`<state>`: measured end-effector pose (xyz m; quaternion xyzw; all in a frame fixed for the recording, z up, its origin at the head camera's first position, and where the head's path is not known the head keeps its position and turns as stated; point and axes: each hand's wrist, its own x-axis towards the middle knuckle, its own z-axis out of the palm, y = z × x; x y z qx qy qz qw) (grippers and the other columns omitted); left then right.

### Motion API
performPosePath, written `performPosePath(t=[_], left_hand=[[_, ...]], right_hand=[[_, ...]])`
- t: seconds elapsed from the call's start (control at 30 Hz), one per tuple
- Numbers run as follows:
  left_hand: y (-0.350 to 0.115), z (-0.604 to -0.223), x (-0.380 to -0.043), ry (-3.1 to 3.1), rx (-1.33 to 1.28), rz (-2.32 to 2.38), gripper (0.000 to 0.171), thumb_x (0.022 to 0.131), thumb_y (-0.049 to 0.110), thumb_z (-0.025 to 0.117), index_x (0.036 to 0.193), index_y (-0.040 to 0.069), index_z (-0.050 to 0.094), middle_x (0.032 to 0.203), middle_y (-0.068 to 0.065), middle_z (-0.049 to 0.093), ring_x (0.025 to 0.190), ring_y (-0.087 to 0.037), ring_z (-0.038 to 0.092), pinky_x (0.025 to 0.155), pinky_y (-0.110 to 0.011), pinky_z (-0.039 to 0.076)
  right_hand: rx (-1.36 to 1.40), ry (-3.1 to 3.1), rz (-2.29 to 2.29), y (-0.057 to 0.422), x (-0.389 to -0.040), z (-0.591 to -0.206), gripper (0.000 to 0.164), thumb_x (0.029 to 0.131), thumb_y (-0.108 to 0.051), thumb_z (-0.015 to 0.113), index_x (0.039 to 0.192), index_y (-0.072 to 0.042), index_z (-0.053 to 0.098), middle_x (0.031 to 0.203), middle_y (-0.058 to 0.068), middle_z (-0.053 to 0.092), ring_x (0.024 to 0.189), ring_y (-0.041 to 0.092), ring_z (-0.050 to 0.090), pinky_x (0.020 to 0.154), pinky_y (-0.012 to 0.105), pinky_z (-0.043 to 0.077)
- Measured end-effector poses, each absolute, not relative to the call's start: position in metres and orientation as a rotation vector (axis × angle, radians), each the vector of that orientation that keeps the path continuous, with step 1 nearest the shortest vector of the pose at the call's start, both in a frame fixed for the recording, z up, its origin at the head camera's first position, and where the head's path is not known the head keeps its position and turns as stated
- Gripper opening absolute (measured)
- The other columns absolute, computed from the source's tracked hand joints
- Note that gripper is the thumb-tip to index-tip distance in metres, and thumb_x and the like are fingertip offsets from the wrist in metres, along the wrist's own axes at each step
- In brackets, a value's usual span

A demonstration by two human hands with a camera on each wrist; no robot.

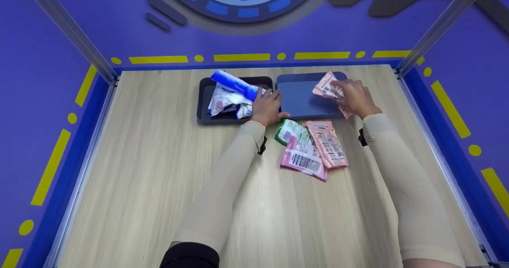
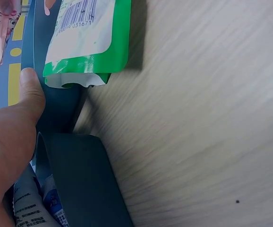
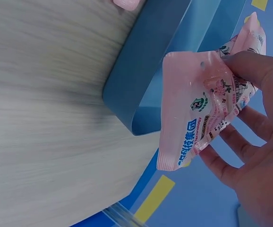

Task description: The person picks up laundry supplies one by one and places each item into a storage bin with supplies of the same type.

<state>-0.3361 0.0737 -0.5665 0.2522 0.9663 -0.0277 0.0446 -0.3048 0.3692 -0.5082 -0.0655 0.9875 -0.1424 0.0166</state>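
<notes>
In the head view my right hand (image 1: 358,99) pinches a crumpled light pink packet (image 1: 327,87) above the right end of the blue-grey tray (image 1: 296,97). The right wrist view shows this packet (image 3: 188,109) between thumb and fingers, one end hanging past the tray's corner. My left hand (image 1: 267,108) rests over the right side of the dark tray (image 1: 204,101), fingers spread at the end of a long blue packet (image 1: 234,86). Its thumb (image 2: 30,87) points to the blue-grey tray's near wall. White-and-blue packets (image 1: 220,101) lie under the blue one.
In front of the blue-grey tray a green-and-white packet (image 1: 292,132), a pink packet (image 1: 306,160) and a peach packet (image 1: 328,144) overlap on the wooden table (image 1: 159,160). Purple panels (image 1: 238,41) with yellow marks stand around the back and sides.
</notes>
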Motion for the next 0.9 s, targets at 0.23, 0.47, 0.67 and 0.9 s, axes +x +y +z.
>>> performPosePath(t=[0.23,0.47,0.67,0.9], left_hand=[[0.074,-0.567,-0.335,2.942,0.765,-0.097,0.088,0.093,0.075,0.048,0.161,0.02,0.038,0.166,0.002,0.033,0.153,-0.024,0.027,0.127,-0.052,0.007],[0.072,-0.568,-0.334,2.953,0.769,-0.113,0.089,0.093,0.076,0.046,0.16,0.019,0.039,0.166,0.002,0.034,0.153,-0.023,0.028,0.127,-0.053,0.009],[0.074,-0.566,-0.336,2.936,0.775,-0.076,0.088,0.093,0.074,0.049,0.16,0.018,0.039,0.166,0.001,0.033,0.153,-0.025,0.028,0.127,-0.053,0.008],[0.074,-0.564,-0.337,2.931,0.768,-0.086,0.087,0.094,0.074,0.05,0.16,0.018,0.039,0.167,0.001,0.032,0.153,-0.025,0.027,0.127,-0.054,0.008]], right_hand=[[-0.247,3.086,-0.401,0.368,-0.311,-0.512,0.061,0.088,-0.001,0.076,0.146,-0.009,0.058,0.142,0.028,0.055,0.119,0.05,0.051,0.098,0.071,0.044],[-0.274,3.097,-0.359,0.362,-0.322,-0.513,0.057,0.092,-0.008,0.076,0.146,-0.011,0.059,0.141,0.026,0.057,0.114,0.049,0.053,0.094,0.071,0.045],[-0.261,3.09,-0.371,0.359,-0.333,-0.514,0.057,0.092,-0.008,0.075,0.146,-0.014,0.059,0.142,0.024,0.058,0.114,0.047,0.052,0.1,0.069,0.043],[-0.239,3.053,-0.369,0.353,-0.342,-0.524,0.058,0.093,-0.007,0.074,0.147,-0.018,0.058,0.148,0.021,0.054,0.13,0.049,0.047,0.103,0.071,0.038]])
